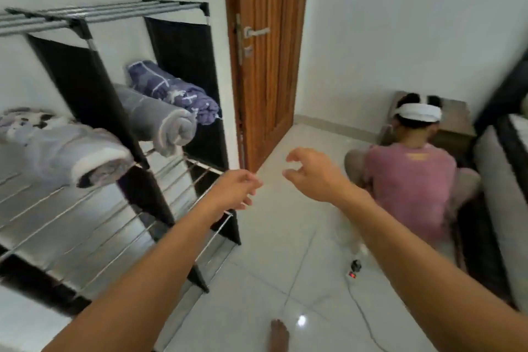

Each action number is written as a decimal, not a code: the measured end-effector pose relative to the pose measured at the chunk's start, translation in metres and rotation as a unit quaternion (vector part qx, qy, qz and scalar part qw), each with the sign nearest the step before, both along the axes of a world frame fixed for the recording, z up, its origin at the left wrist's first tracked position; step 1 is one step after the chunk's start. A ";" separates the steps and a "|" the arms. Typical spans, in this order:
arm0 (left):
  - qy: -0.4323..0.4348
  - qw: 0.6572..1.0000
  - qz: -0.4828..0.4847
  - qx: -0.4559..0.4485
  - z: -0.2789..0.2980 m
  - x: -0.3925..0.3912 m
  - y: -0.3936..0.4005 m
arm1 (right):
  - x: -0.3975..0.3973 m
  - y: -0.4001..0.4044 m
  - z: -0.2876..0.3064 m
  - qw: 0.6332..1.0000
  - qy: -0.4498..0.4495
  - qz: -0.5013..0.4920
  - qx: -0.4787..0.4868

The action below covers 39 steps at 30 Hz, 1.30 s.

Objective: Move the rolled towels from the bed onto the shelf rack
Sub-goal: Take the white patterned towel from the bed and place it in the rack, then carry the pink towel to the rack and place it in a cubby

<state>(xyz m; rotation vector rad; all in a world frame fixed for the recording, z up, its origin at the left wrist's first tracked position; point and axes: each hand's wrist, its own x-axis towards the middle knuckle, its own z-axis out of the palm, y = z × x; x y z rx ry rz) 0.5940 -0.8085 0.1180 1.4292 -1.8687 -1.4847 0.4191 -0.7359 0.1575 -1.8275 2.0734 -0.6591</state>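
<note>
- Head view: your left hand [235,190] and right hand [313,173] hang empty over the tiled floor [285,266], fingers loosely curled and parted.
- Three rolled towels lie on the shelf rack [94,226]: purple patterned towel [174,91], grey towel [155,120], pale lavender towel [77,154].
- The bed [505,208] runs along the right edge.

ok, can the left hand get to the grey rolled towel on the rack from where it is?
Probably yes. The left hand is empty and open beside the rack, and nothing stands between it and the grey rolled towel, whose end overhangs the shelf's front edge. It would have to move up and left.
</note>
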 end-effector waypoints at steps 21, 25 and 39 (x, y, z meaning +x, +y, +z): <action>-0.119 0.710 -0.680 0.139 -0.082 -0.446 0.544 | -0.231 0.671 -0.110 0.525 -0.282 -0.786 -0.168; -0.197 0.689 -0.667 0.206 -0.130 -0.487 0.628 | -0.276 0.760 -0.155 0.436 -0.241 -0.857 -0.131; -0.369 0.634 -0.546 0.405 -0.220 -0.507 0.776 | -0.318 0.872 -0.272 0.171 -0.445 -0.863 -0.166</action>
